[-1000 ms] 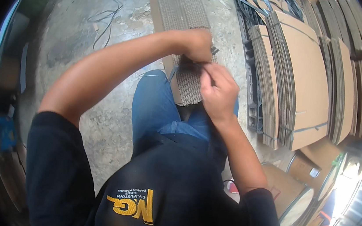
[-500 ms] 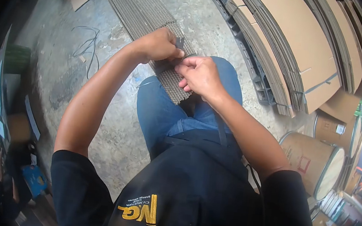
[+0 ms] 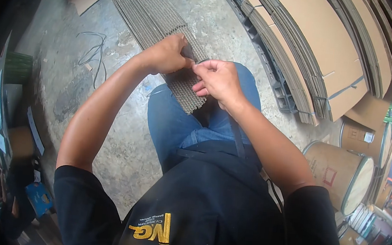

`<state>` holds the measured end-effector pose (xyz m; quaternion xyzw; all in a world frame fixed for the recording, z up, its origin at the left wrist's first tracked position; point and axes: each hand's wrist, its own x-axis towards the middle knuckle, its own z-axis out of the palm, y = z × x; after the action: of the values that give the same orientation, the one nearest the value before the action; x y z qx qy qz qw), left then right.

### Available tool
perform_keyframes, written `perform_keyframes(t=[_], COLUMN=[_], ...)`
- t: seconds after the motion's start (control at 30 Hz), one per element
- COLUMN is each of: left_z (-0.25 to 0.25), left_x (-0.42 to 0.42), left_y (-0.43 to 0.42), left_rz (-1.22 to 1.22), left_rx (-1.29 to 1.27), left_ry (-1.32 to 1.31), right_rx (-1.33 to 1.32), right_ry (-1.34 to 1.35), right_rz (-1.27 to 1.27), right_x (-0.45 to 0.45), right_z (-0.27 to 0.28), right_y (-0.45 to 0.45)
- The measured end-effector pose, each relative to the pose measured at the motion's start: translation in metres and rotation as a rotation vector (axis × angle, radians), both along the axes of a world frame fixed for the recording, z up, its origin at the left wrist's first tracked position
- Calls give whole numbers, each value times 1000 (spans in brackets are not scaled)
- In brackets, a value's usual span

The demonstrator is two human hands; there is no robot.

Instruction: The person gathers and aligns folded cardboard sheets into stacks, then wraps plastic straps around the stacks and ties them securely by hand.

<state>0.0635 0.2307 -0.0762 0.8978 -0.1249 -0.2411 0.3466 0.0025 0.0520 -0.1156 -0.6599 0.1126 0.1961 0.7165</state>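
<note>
A long bundle of corrugated cardboard (image 3: 150,12) runs from the floor up to between my knees, its fluted edges facing up. Around its near part goes a dark plastic strap (image 3: 183,75), partly covered by my hands. My left hand (image 3: 168,55) is closed over the bundle, thumb and finger pinching the strap. Against it, my right hand (image 3: 219,80) pinches the strap at the bundle's right edge, its lower fingers loosely curled. The fingertips meet, so the exact grip point is hidden. A dark strap length (image 3: 238,137) hangs below my right wrist.
Strapped stacks of flat cardboard (image 3: 317,35) lie on a black pallet (image 3: 276,85) at the right. A brown drum (image 3: 331,172) stands at lower right. Loose strap (image 3: 99,55) lies on the concrete floor (image 3: 118,176). Another person's arm (image 3: 15,206) shows at far left.
My left hand has turned slightly, its thumb and finger now meeting my right fingertips. The dark strap piece that stood up by my left fingers no longer shows there.
</note>
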Motion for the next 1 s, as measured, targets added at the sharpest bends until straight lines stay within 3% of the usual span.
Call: perform_keyframes(t=[0.37, 0.57, 0.77, 0.87, 0.97, 1.0], left_z=[-12, -21, -19, -4, -14, -19], left_x=[0, 1, 7, 6, 7, 1], left_y=[-5, -5, -4, -6, -1, 1], left_rz=[120, 279, 207, 180, 148, 168], left_rx=[-161, -213, -136, -122, -106, -134], left_ry=[237, 276, 294, 337, 296, 141], right_rx=[-125, -150, -902, -1057, -858, -626], right_ry=[-53, -260, -900, -937, -920, -631], right_rz=[27, 43, 261, 389, 418, 416], right_x=[1, -8, 3, 8, 26, 30], right_z=[1, -3, 5, 10, 4, 3], right_y=[5, 4, -1, 3, -5, -9])
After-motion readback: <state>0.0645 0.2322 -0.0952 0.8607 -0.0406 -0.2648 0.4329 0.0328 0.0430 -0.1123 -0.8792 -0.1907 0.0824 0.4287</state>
